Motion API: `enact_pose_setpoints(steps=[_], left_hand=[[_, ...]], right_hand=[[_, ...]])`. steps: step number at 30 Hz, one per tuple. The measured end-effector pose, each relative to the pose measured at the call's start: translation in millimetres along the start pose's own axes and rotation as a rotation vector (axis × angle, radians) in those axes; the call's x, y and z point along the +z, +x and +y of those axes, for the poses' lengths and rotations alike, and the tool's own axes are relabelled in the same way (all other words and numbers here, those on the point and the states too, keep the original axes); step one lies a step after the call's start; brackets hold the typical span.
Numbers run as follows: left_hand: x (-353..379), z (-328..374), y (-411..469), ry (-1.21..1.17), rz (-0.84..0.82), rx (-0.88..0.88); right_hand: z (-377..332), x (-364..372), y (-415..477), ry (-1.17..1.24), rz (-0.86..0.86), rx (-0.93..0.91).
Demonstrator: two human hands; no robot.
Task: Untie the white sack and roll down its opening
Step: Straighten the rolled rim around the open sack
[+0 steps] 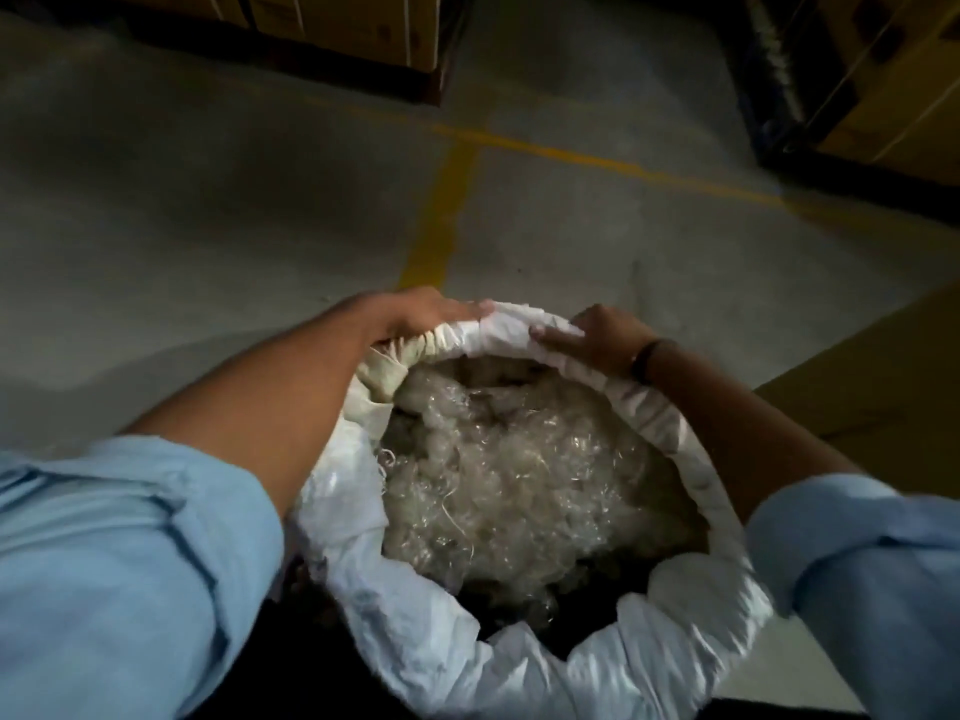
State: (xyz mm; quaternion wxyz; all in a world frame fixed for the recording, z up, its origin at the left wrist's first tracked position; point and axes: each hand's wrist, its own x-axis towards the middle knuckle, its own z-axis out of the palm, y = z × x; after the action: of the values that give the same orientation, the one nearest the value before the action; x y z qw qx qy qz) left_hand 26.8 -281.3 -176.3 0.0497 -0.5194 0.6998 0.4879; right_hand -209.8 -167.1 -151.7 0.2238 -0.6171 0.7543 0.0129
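The white sack [670,631] stands open below me, its mouth wide and its rim rolled into a thick band along the far and right sides. Pale, tangled, stringy filling [498,470] fills the inside. My left hand [415,314] grips the rolled rim at the far left, fingers curled over the outside. My right hand [597,335] presses on the rolled rim at the far right, fingers laid over the fabric, a dark band on its wrist. Both arms wear light blue rolled-up sleeves. No tie or string is visible.
Grey concrete floor [208,226] with yellow painted lines [441,210] stretches ahead. Cardboard boxes on a pallet [337,39] stand at the far left, a dark rack with boxes [857,80] at the far right. A brown cardboard surface [883,387] lies close on the right.
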Motion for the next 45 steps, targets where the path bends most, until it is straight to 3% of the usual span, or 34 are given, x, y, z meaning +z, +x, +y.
enact_pose_setpoints(steps=[2,4,8,10,12,14,17,20,22,24,26,28,30,32,34,37,40,45], left_hand=[[-3.3,-10.1,8.9,-0.208,-0.110,-0.034],[-2.1,-17.4,14.3,-0.292,-0.124,-0.014],[-1.5,-27.5,29.4,-0.400,0.088,-0.019],[4.2,-28.1,38.9,-0.248,0.293,-0.076],[14.5,-21.0,38.2,-0.027,0.598,-0.090],[23.9,-7.7,29.1,0.208,0.881,0.081],[37.1,9.8,12.3,0.530,0.990,0.375],[60.9,16.8,-11.7,0.595,0.931,0.475],[85.5,17.9,-32.7,0.636,0.862,0.551],[107.0,22.6,-57.5,0.619,0.752,0.650],[122.3,30.8,-85.9,0.618,0.620,0.728],[137.1,39.9,-117.7,0.694,0.421,0.695],[147.6,48.1,-152.1,0.704,0.163,0.481],[154.5,49.9,-185.5,0.737,-0.084,0.272],[164.2,43.4,-220.4,0.887,-0.213,0.183],[186.6,27.6,-258.2,1.030,-0.157,0.253],[198.3,21.9,-262.7,0.993,-0.168,0.389],[201.9,5.1,-236.4,0.988,-0.259,0.254]], right_hand=[[-0.1,-7.8,3.9,0.215,-0.104,0.117],[-2.8,-5.7,8.0,0.250,-0.060,0.151],[-4.8,35.5,-21.8,-0.215,0.450,0.154],[10.3,64.4,-57.4,-0.304,0.464,0.250],[26.0,82.2,-87.6,-0.243,0.426,0.354],[34.2,79.1,-92.7,-0.129,0.403,0.393],[46.9,49.8,-83.6,0.163,0.172,0.368],[75.5,14.4,-95.0,0.762,-0.183,0.392],[86.7,5.6,-99.4,0.946,-0.231,0.431],[81.4,9.1,-95.3,0.627,-0.070,0.490],[60.9,15.6,-99.7,-0.024,0.133,0.452],[31.6,17.6,-130.5,-0.576,0.292,0.103],[7.8,16.1,-179.4,-0.576,0.240,-0.272],[-11.4,17.0,-230.3,-0.379,0.018,-0.373],[-17.0,34.6,-269.5,-0.389,-0.105,-0.394],[-12.9,75.1,-302.2,-0.355,-0.167,-0.306],[-10.2,108.0,-292.9,-0.346,-0.250,-0.238],[-14.5,136.5,-275.7,-0.523,-0.287,-0.216]])
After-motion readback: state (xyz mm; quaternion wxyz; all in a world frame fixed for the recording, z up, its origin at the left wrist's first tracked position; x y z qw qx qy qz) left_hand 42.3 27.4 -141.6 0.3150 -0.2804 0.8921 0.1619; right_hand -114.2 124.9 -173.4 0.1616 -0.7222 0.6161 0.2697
